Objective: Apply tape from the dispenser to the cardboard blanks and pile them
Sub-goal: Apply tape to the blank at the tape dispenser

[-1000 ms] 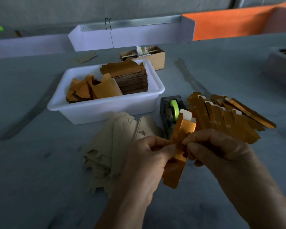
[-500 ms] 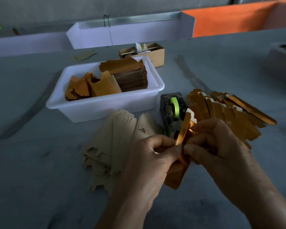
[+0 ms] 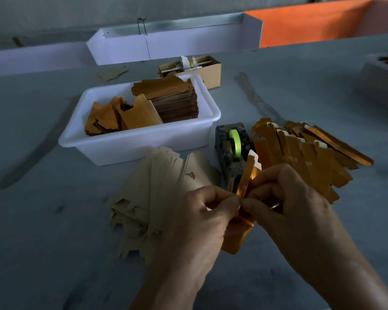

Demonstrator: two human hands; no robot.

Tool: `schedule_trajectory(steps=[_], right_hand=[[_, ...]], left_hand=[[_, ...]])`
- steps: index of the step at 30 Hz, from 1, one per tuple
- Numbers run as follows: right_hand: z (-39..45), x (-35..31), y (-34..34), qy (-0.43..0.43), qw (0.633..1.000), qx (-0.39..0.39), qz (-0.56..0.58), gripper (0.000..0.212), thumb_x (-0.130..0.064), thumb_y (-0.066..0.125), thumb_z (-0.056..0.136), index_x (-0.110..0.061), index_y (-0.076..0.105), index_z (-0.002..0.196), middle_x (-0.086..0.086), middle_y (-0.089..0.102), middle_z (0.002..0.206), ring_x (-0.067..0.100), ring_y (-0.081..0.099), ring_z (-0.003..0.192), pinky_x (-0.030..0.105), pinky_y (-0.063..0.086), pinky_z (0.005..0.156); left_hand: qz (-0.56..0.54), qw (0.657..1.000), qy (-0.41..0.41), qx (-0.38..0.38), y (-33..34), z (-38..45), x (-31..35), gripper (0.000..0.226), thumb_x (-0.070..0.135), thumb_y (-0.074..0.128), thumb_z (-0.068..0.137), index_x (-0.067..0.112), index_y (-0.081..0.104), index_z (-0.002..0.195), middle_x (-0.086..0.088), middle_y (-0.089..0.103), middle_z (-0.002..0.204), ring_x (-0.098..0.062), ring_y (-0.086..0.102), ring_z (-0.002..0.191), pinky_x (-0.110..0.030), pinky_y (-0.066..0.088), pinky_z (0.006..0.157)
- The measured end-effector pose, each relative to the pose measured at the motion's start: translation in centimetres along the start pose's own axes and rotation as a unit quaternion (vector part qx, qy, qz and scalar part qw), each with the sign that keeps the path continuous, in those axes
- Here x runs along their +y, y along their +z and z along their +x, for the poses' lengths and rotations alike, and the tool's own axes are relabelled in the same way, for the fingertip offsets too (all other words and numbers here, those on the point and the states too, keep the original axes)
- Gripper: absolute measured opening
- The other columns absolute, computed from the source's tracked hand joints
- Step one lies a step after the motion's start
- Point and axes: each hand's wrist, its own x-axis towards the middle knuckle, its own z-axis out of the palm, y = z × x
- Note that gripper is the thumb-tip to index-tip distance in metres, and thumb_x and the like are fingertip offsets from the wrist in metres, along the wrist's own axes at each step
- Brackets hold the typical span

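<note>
I see my left hand (image 3: 202, 222) and right hand (image 3: 291, 204) both pinching one glossy orange-gold cardboard blank (image 3: 239, 233), fingers clamped on it from either side, thumbs nearly meeting. It stands tilted, narrow and folded, above the grey counter (image 3: 54, 242); whether tape is already on it I can't tell in this dim light. Just behind sits the dark tape dispenser (image 3: 231, 151) with its green roll. A fanned pile of shiny blanks (image 3: 305, 151) lies right of it, matte beige flat blanks (image 3: 152, 193) left, and a white plastic bin (image 3: 143, 144) of stacked blanks beyond.
</note>
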Motion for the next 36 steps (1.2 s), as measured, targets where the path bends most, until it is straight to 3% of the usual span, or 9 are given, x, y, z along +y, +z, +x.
schedule_trajectory(steps=[11,14,19,23,27,29,31,33,36], right_hand=[[-0.3,-1.4,-0.6,0.031,0.992,0.020,-0.124,0.033,-0.039,0.072,0.073,-0.030,0.045,0.088,-0.015,0.058,0.069,-0.003,0.054,0.063,0.015,0.041,0.051],[-0.3,-1.6,-1.0,0.056,0.987,0.012,-0.150,0.049,-0.060,0.065,0.060,-0.036,0.034,0.090,-0.016,0.050,0.065,-0.004,0.047,0.057,0.014,0.034,0.047],[0.0,-0.8,-1.0,0.047,0.998,-0.025,0.014,0.046,-0.066,0.050,0.049,-0.041,0.046,0.087,-0.016,0.062,0.067,-0.010,0.061,0.072,0.010,0.047,0.050],[0.0,-0.3,-0.6,0.085,0.977,-0.075,0.180,0.040,-0.054,0.060,0.049,-0.035,0.061,0.085,-0.017,0.070,0.077,-0.001,0.066,0.071,0.021,0.048,0.064],[0.4,0.0,-0.2,0.080,0.978,-0.050,0.188,0.013,-0.031,0.065,0.071,-0.037,0.061,0.083,-0.010,0.068,0.077,0.003,0.064,0.072,0.023,0.046,0.065],[1.1,0.5,-0.1,0.065,0.987,-0.006,0.144,0.015,-0.028,0.057,0.083,-0.039,0.060,0.091,-0.007,0.065,0.076,0.000,0.062,0.071,0.016,0.045,0.058],[2.1,1.3,-0.3,0.046,0.995,0.061,0.057,0.020,-0.024,0.053,0.090,-0.030,0.061,0.107,-0.006,0.060,0.071,0.007,0.063,0.061,0.013,0.044,0.047],[3.5,2.0,-0.7,0.018,0.987,0.145,-0.069,0.028,-0.017,0.052,0.092,-0.018,0.059,0.119,-0.007,0.060,0.080,0.011,0.062,0.066,0.012,0.039,0.056],[6.0,3.3,-1.1,0.027,0.963,0.198,-0.180,0.038,-0.012,0.053,0.091,-0.015,0.054,0.128,0.008,0.065,0.104,0.031,0.061,0.093,0.024,0.036,0.070]], left_hand=[[0.027,0.991,0.082,0.106,2.2,-0.9,-0.3,0.010,0.033,0.060,0.076,0.027,0.069,0.076,-0.001,0.070,0.064,-0.016,0.070,0.064,-0.044,0.058,0.066],[0.011,0.993,0.059,0.100,1.5,-0.9,-0.1,0.012,0.021,0.066,0.086,0.027,0.069,0.077,0.000,0.072,0.066,-0.016,0.071,0.063,-0.032,0.056,0.057],[-0.045,0.996,0.010,0.070,0.6,-0.9,0.9,0.009,0.016,0.070,0.083,0.019,0.068,0.075,-0.004,0.074,0.074,-0.019,0.073,0.069,-0.031,0.059,0.063],[-0.074,0.995,-0.007,0.059,0.3,-0.8,1.1,0.005,0.017,0.069,0.081,0.013,0.066,0.082,-0.005,0.074,0.076,-0.019,0.073,0.069,-0.029,0.059,0.060],[-0.045,0.999,-0.017,0.016,-0.4,-0.7,1.2,0.007,0.023,0.064,0.083,0.017,0.066,0.080,0.006,0.073,0.071,-0.003,0.067,0.059,-0.013,0.048,0.048],[0.013,0.997,-0.003,0.072,-0.9,-0.1,0.9,0.009,0.029,0.063,0.085,0.021,0.066,0.081,0.011,0.072,0.069,0.001,0.063,0.055,-0.011,0.042,0.043],[0.214,0.959,0.030,0.183,-1.9,0.7,0.2,0.014,0.038,0.061,0.088,0.024,0.064,0.086,0.010,0.069,0.073,-0.001,0.060,0.065,-0.013,0.041,0.052],[0.464,0.850,0.022,0.250,-2.7,1.1,0.1,0.028,0.049,0.057,0.087,0.026,0.059,0.103,0.010,0.058,0.090,-0.007,0.050,0.084,-0.020,0.038,0.066],[0.573,0.780,-0.014,0.251,-3.2,1.8,-0.2,0.052,0.060,0.059,0.080,0.019,0.052,0.113,-0.002,0.048,0.109,-0.019,0.040,0.103,-0.030,0.037,0.085]])
